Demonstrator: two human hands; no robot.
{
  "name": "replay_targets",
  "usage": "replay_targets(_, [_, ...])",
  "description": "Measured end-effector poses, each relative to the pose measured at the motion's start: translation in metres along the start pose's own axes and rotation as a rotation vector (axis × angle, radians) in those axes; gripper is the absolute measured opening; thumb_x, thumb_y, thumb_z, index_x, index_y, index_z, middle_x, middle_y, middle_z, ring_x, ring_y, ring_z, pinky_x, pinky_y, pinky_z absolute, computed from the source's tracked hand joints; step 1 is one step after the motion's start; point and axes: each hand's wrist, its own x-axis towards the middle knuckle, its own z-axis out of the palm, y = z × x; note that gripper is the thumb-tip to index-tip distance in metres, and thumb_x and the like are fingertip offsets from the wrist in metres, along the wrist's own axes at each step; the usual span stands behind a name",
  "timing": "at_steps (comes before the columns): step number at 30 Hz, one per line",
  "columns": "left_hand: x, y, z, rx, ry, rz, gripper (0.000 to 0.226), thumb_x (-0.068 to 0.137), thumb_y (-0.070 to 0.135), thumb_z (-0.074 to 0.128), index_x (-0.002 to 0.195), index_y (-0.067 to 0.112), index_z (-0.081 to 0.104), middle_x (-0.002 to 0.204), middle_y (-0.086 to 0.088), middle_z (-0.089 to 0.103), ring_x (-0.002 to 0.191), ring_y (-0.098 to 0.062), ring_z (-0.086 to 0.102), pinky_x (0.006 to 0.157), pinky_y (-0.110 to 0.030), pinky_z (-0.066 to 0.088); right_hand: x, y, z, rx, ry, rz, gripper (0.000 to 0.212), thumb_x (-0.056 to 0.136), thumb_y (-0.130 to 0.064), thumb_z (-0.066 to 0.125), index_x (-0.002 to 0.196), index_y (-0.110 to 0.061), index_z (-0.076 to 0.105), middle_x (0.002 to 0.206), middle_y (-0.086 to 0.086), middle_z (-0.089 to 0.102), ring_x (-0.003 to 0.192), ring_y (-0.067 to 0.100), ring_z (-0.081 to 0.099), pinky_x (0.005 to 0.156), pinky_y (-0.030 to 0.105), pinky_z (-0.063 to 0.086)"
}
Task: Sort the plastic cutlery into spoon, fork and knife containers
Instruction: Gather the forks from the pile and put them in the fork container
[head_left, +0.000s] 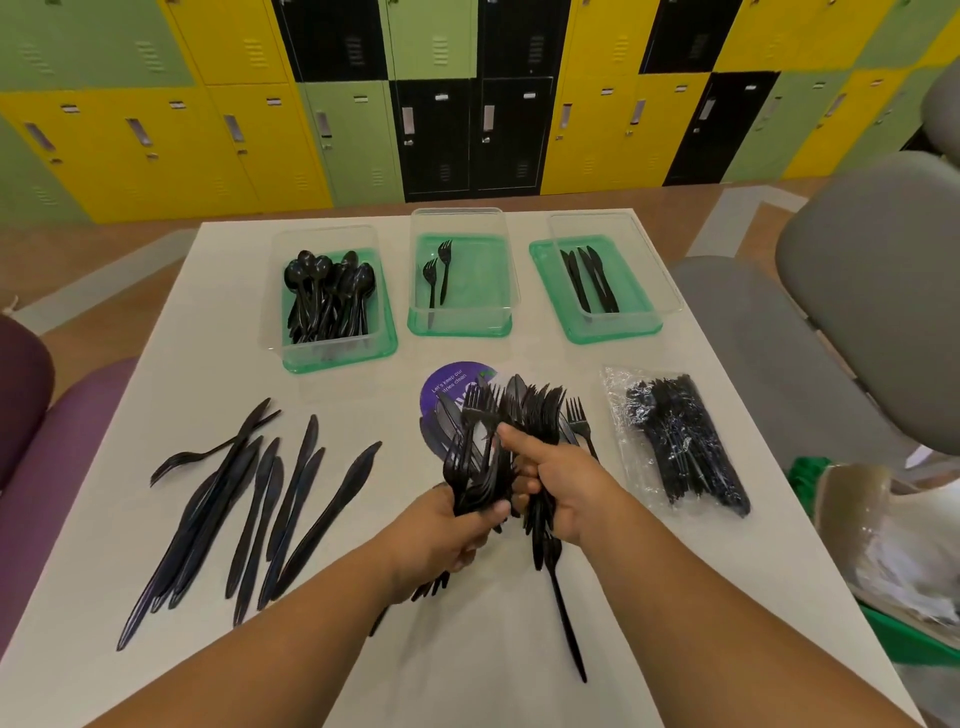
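Three clear containers on green lids stand at the back of the white table (156, 415). The left container (270, 322) holds several black spoons, the middle container (462, 322) two forks, the right container (654, 280) several knives. My left hand (447, 535) grips a bunch of black forks (475, 462) by the handles. My right hand (561, 488) grips a second bundle of black cutlery (540, 405) right beside it, thumb raised. Several loose knives (270, 499) and one fork lie at the left.
A clear bag of black cutlery (685, 441) lies at the right. A purple round sticker (447, 379) sits under the held bundles. Grey chairs (857, 291) stand to the right, a purple seat (67, 441) to the left, lockers behind.
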Motion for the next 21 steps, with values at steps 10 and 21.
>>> replay_targets(10, [-0.003,0.002,0.007,0.097,-0.135,-0.049,0.014,0.093,0.019,0.059,0.082,0.016,0.051,0.057,0.003,0.031,0.047,-0.007,0.029,0.049,-0.022,0.023,0.005,0.004,-0.013,0.092,-0.057,0.065,0.045,0.061,-0.028,0.088,0.095,-0.002,0.073,0.072,0.005,0.053,0.068,0.021,0.051,0.067,0.039,0.061])
replay_targets(21, [0.006,0.007,-0.016,0.294,0.131,-0.098,0.021,0.085,0.014,0.068,0.102,0.002,0.068,0.053,0.008,0.051,0.048,-0.010,0.037,0.047,-0.019,0.033,-0.018,-0.021,-0.033,0.209,0.183,-0.081,0.028,0.094,-0.016,0.055,0.066,-0.009,0.053,0.048,0.002,0.051,0.045,0.013,0.050,0.046,0.026,0.045])
